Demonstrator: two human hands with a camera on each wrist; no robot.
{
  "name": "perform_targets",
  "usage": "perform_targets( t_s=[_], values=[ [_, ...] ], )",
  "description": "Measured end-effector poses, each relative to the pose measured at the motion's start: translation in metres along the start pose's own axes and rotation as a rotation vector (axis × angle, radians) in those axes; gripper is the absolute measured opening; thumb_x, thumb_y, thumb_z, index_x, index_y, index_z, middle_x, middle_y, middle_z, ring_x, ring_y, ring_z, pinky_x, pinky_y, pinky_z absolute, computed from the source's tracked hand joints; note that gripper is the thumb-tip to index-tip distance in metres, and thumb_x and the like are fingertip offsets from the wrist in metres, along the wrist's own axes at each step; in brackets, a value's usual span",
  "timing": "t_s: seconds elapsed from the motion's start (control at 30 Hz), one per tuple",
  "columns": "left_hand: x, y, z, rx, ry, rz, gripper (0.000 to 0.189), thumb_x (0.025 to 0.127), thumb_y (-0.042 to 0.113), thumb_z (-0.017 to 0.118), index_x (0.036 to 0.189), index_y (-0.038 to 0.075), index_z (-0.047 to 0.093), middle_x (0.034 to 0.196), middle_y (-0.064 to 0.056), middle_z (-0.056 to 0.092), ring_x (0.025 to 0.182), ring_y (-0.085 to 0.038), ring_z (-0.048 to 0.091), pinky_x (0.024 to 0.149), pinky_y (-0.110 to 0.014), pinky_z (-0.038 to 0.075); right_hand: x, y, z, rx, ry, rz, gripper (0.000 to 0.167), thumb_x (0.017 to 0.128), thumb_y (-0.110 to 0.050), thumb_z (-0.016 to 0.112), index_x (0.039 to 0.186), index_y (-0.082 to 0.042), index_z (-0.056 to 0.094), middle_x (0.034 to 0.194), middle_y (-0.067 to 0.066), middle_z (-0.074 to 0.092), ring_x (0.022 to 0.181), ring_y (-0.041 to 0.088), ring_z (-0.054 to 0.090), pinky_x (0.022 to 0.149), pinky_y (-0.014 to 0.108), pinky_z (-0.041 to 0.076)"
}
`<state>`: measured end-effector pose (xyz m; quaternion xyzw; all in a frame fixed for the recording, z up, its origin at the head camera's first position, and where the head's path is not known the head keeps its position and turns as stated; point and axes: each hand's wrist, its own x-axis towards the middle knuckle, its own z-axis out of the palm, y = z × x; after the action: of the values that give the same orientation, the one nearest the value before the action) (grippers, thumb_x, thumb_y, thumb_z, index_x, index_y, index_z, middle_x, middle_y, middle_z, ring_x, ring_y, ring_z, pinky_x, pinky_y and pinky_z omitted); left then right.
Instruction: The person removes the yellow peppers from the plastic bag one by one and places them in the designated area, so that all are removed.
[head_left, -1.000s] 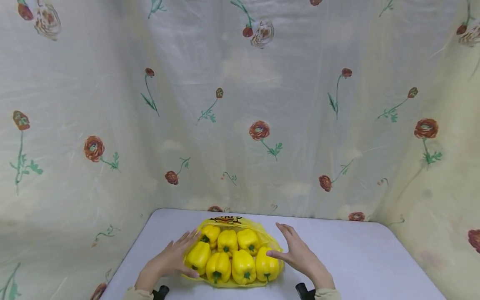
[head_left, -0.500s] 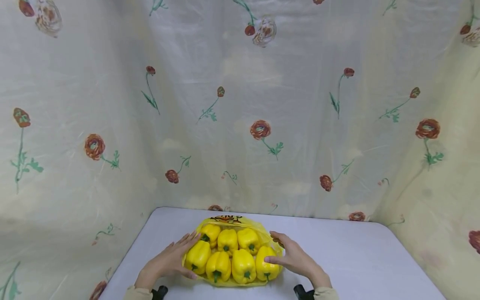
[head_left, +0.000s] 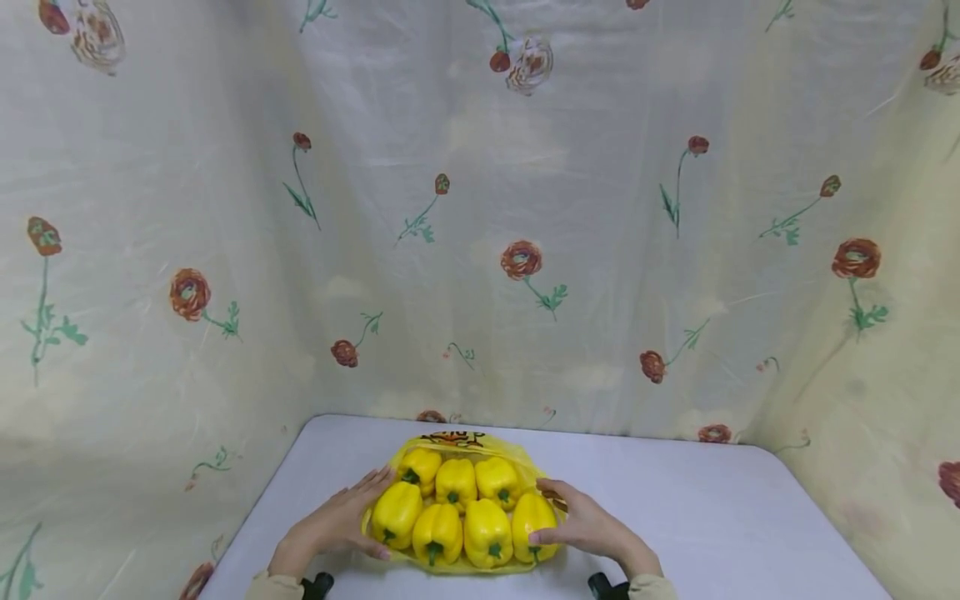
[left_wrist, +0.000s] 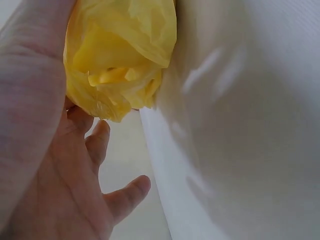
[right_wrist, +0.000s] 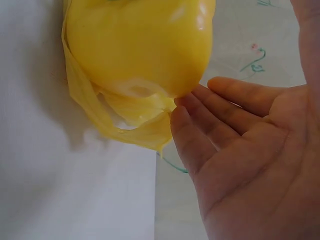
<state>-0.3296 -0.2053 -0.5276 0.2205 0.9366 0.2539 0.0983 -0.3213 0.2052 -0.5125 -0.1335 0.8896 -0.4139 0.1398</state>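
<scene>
A yellow plastic bag [head_left: 498,448] with black print lies on the table, holding several yellow bell peppers [head_left: 487,533] with green stems, in two rows. My left hand [head_left: 337,521] is at the bag's left side, fingers extended along its edge and thumb low near the front. On the opposite side, my right hand [head_left: 588,523] has its thumb over the rightmost pepper [right_wrist: 140,45] and its fingertips right at the bag's side. The left wrist view shows crumpled bag film [left_wrist: 125,35] by the thumb, with the other fingers spread behind it.
The white table [head_left: 712,517] extends beyond the bag on both sides, with rounded far corners. A pale curtain [head_left: 600,333] with a red-flower print surrounds it at the back and sides. Black wrist mounts [head_left: 318,586] sit at both sleeves.
My right hand has moved left and slightly down, up to the bag's right side. My left hand has shifted only slightly. The bag and peppers stay nearly in place.
</scene>
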Motion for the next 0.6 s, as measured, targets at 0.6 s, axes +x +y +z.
perform_targets(
  t_s=[0.6],
  values=[
    [0.005, -0.008, 0.005, -0.029, -0.031, -0.021, 0.122, 0.061, 0.062, 0.080, 0.155, 0.015, 0.018, 0.163, -0.009, 0.013, 0.148, -0.037, 0.015, 0.111, -0.072, 0.020, 0.003, 0.014, 0.002, 0.023, -0.037, -0.007, 0.091, 0.073, -0.046, 0.081, 0.144, -0.006, 0.041, 0.148, 0.020, 0.042, 0.133, 0.041, 0.042, 0.109, 0.063, 0.035]
  ],
)
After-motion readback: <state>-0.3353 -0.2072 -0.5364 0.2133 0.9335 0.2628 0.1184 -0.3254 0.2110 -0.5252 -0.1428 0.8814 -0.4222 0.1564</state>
